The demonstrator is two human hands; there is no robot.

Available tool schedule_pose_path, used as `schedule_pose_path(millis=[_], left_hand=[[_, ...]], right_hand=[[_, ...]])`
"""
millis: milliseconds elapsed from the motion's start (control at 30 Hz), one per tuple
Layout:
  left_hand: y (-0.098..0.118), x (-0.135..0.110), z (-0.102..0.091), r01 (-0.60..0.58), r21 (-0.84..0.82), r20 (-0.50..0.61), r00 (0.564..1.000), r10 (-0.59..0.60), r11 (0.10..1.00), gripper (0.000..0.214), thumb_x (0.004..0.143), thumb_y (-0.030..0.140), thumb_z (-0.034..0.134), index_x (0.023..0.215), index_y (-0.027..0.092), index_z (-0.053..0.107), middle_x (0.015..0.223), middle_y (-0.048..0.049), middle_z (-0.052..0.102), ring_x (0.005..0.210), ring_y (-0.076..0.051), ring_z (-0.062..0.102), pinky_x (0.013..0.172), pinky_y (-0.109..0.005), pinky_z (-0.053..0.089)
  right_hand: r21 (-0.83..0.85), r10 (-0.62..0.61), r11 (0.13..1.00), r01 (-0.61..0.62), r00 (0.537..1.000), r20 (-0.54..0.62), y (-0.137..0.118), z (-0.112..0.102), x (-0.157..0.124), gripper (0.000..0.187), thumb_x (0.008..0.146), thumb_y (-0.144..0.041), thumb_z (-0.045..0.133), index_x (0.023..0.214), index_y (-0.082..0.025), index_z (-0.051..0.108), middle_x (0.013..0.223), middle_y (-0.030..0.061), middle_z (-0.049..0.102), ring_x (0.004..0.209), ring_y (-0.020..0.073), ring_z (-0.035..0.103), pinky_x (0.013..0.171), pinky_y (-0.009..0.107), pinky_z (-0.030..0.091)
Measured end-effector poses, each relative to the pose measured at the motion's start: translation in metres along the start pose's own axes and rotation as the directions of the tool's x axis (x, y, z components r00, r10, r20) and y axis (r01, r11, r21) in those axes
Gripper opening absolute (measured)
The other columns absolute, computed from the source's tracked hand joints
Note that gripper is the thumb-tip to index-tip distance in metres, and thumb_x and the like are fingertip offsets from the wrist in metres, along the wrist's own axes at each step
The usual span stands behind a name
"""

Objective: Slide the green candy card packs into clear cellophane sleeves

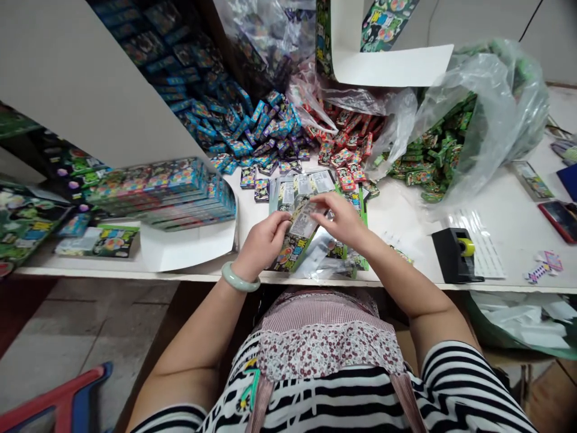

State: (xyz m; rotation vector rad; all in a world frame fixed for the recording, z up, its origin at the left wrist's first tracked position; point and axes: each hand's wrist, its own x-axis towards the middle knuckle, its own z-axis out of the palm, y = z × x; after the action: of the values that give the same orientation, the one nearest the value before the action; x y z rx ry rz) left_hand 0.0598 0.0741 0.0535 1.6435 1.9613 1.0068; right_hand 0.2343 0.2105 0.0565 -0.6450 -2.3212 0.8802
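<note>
My left hand (pixel 265 242), with a pale green bangle (pixel 238 279) on the wrist, is closed around the lower end of a small printed packet (pixel 298 236) near the table's front edge. My right hand (pixel 343 221) pinches the packet's upper end with its fingers curled. Just behind my hands, a row of similar packets in clear wrap (pixel 301 185) lies flat on the white table (pixel 406 210). Clear plastic wrappers (pixel 321 260) lie under my hands.
Heaps of small boxes lie behind: blue ones (pixel 252 129), red ones (pixel 347 144), green ones in a clear bag (pixel 444 150). Stacked flat boxes (pixel 166 192) stand at left. A black tape dispenser (pixel 454 255) and a red phone (pixel 559 219) sit at right.
</note>
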Motion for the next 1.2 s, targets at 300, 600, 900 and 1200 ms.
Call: schedule_pose_path(millis=[300, 600, 900, 1200], left_hand=[[-0.001, 0.002, -0.013, -0.118, 0.013, 0.122, 0.986, 0.116, 0.993, 0.026, 0.094, 0.035, 0.044, 0.1, 0.019, 0.064, 0.09, -0.0039, 0.07, 0.08, -0.018, 0.063, 0.076, -0.029, 0.049], [-0.006, -0.003, -0.023, -0.115, 0.218, 0.048, 0.993, 0.108, 0.969, 0.027, 0.096, 0.031, 0.042, 0.102, 0.019, 0.066, 0.086, -0.0048, 0.072, 0.074, -0.018, 0.065, 0.069, -0.027, 0.046], [-0.026, -0.006, -0.015, -0.431, 0.263, 0.179, 0.901, 0.395, 0.863, 0.028, 0.099, 0.029, 0.042, 0.109, 0.017, 0.066, 0.096, -0.0107, 0.075, 0.084, -0.022, 0.071, 0.074, -0.031, 0.054], [-0.022, -0.004, -0.017, -0.371, 0.468, 0.024, 0.913, 0.408, 0.802, 0.033, 0.098, 0.02, 0.044, 0.127, 0.012, 0.058, 0.118, -0.0174, 0.071, 0.109, -0.027, 0.068, 0.093, -0.042, 0.056]], right_hand=[[0.026, -0.032, 0.999, 0.032, 0.999, 0.017, 0.002, 0.009, 0.011, 0.027, 0.084, -0.026, 0.068, 0.109, -0.018, 0.066, 0.108, 0.0098, 0.068, 0.105, 0.0237, 0.061, 0.096, 0.042, 0.048], [0.559, 0.186, 0.779, -0.284, 0.956, 0.227, 0.007, 0.019, 0.008, 0.041, 0.068, -0.047, 0.081, 0.094, -0.018, 0.067, 0.09, 0.0024, 0.069, 0.082, 0.0169, 0.063, 0.083, 0.036, 0.053], [0.359, 0.115, 0.829, -0.429, 0.759, 0.641, 0.012, 0.016, 0.004, 0.029, 0.078, -0.042, 0.073, 0.093, -0.017, 0.075, 0.061, -0.0057, 0.061, 0.063, 0.0128, 0.059, 0.069, 0.029, 0.054], [0.528, 0.009, 0.804, -0.274, 0.893, 0.449, 0.004, 0.002, 0.02, 0.042, 0.083, -0.055, 0.068, 0.1, -0.018, 0.077, 0.117, 0.0083, 0.074, 0.115, 0.0228, 0.065, 0.108, 0.043, 0.044]])
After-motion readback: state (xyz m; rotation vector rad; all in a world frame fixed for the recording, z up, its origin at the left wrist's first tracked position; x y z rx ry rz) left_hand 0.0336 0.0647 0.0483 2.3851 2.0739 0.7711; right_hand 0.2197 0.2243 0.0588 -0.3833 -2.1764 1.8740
